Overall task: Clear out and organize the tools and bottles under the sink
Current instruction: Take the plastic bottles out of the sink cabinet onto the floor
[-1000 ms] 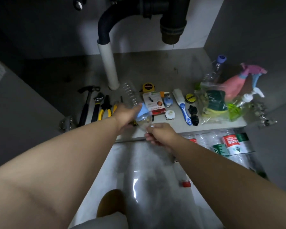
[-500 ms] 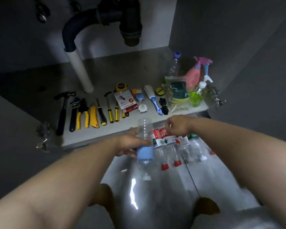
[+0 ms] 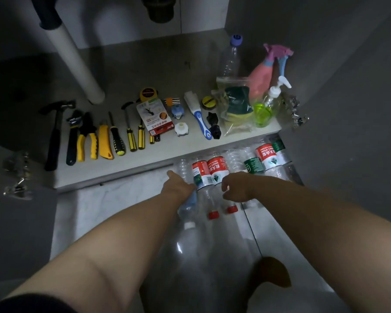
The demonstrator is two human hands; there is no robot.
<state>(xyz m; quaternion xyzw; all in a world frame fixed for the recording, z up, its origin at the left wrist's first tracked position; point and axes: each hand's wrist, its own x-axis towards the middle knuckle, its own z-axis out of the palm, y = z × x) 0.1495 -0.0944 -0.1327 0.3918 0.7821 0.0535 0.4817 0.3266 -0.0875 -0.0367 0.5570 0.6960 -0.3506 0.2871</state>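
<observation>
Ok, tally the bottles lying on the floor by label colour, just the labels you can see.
Red labels: 3
Green labels: 2
Blue label: 1
Total: 6 labels in view

Before the white pipe (image 3: 77, 68) lie one hammer (image 3: 54, 132), one wrench (image 3: 71, 138), one pliers (image 3: 87, 136), three red-labelled bottles (image 3: 217, 169) and two green-labelled bottles (image 3: 252, 165).

Red-label bottles (image 3: 217, 169): 农夫山泉, probably "NONGFU SPRING".
</observation>
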